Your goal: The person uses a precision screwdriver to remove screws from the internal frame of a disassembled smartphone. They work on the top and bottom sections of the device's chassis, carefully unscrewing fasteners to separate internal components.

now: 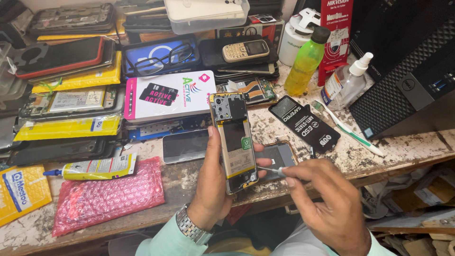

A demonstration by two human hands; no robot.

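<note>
My left hand holds an opened smartphone upright, its back cover off, showing the battery, a dark camera block on top and a gold frame. A metal watch sits on that wrist. My right hand pinches a thin screwdriver whose tip touches the lower right part of the phone, near its bottom board. Both hands hover over the front edge of a worn workbench.
A dark phone lies flat behind the left hand. Pink bubble wrap and a glue tube lie at left. A black anti-static mat, toothbrush, green bottle, spray bottle and computer tower stand right. Stacked phone parts fill the back.
</note>
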